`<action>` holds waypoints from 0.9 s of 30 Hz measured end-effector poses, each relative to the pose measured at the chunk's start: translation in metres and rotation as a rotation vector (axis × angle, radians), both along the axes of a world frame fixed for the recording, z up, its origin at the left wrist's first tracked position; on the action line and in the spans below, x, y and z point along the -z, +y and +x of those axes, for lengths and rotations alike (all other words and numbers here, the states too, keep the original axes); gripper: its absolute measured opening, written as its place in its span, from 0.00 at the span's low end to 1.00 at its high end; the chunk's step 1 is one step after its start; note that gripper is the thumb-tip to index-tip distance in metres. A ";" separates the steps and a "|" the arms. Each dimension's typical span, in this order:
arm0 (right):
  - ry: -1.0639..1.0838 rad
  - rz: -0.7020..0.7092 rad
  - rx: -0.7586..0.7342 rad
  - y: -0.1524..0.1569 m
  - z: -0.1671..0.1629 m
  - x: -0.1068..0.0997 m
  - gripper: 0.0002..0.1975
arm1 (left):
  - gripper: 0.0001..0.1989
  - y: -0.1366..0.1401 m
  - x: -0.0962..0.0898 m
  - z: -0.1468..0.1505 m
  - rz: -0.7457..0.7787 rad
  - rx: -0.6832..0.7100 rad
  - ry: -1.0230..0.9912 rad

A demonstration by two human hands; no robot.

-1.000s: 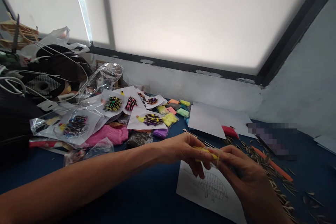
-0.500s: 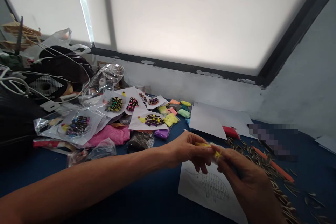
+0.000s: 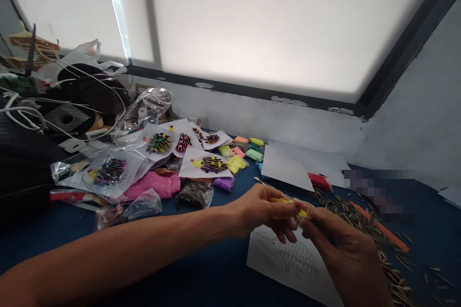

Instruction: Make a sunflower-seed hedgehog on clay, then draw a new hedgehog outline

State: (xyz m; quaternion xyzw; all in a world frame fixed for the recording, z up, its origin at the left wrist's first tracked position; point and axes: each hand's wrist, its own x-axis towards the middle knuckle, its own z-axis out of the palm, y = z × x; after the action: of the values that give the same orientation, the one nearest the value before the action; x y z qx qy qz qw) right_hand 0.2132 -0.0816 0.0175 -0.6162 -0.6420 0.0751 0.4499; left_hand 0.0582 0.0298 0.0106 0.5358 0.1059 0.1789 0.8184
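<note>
Both hands meet over a white sheet with a pencil drawing (image 3: 295, 261) of a hedgehog-like animal. Between them is a small clear packet of yellow clay (image 3: 303, 212). My left hand (image 3: 264, 208) pinches one end of the packet between thumb and fingers, its other fingers curled below. At the opposite end, my right hand (image 3: 340, 235) grips the packet with thumb and forefinger. Part of the packet is hidden behind the fingers. The drawing lies on the blue tabletop (image 3: 201, 264), partly covered by my right hand.
Sunflower seeds (image 3: 391, 268) lie scattered at the right beside an orange stick (image 3: 380, 228). Clay packets (image 3: 236, 165) in several colours sit mid-table, near finished hedgehog pictures (image 3: 205, 163). Blank white paper (image 3: 288, 165) lies near the wall. A black fan-like device (image 3: 66, 117) with white cables stands at left.
Both hands keep hold of the yellow packet and have shifted only slightly. The whole view has moved a little, so things appear slightly further right.
</note>
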 end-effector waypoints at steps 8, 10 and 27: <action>0.041 -0.022 0.023 -0.002 0.000 -0.007 0.13 | 0.19 0.000 0.001 -0.001 -0.013 -0.016 -0.004; -0.016 0.018 0.022 -0.003 -0.001 -0.010 0.11 | 0.18 0.001 -0.002 -0.004 0.001 0.006 0.007; -0.338 0.196 0.009 -0.002 -0.001 -0.003 0.02 | 0.16 -0.008 -0.010 -0.003 0.238 -0.074 0.124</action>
State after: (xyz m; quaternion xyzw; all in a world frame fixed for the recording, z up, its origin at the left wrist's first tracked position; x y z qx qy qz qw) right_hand 0.2117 -0.0837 0.0207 -0.5761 -0.7099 -0.0947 0.3939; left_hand 0.0548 0.0223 0.0207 0.6348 0.1543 0.1867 0.7337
